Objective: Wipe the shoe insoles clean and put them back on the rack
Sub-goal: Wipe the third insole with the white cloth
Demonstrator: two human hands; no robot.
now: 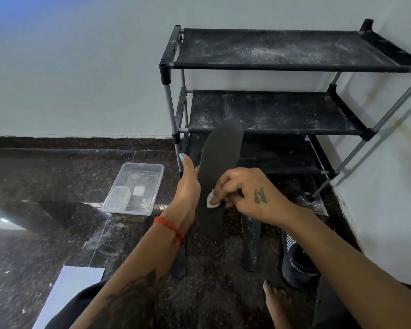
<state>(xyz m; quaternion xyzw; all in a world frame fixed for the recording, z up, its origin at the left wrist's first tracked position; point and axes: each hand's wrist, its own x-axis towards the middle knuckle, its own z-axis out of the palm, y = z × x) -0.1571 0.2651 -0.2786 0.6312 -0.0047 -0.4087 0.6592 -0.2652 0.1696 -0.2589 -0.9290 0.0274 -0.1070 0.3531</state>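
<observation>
Insole, dark foam, mid-wipe before a dusty rack.

Flat black insole [217, 176], long axis running away from the person, toe toward the rack [271, 112]; left hand [188, 186] grips its left edge, thumb raised. Right hand [249, 191] pinches a white pad [211, 200] against the heel half. Two more insoles [250, 245] lie on the speckled stone floor.

insole [217, 167]: matt dark foam-like sheet, smooth, no shine.
wipe [211, 201]: soft white cloth or tissue, crumpled; which one cannot be told.
rack [282, 110]: matt black fabric shelves dusted with white specks; smooth grey metal tubes, black plastic joints.
floor [57, 174]: glossy dark speckled stone, mirror-like at 9 o'clock.
tray [134, 188]: clear smooth plastic.
wall [81, 67]: matt pale paint.
sheet [69, 293]: flat matt white paper at 7 o'clock.
</observation>
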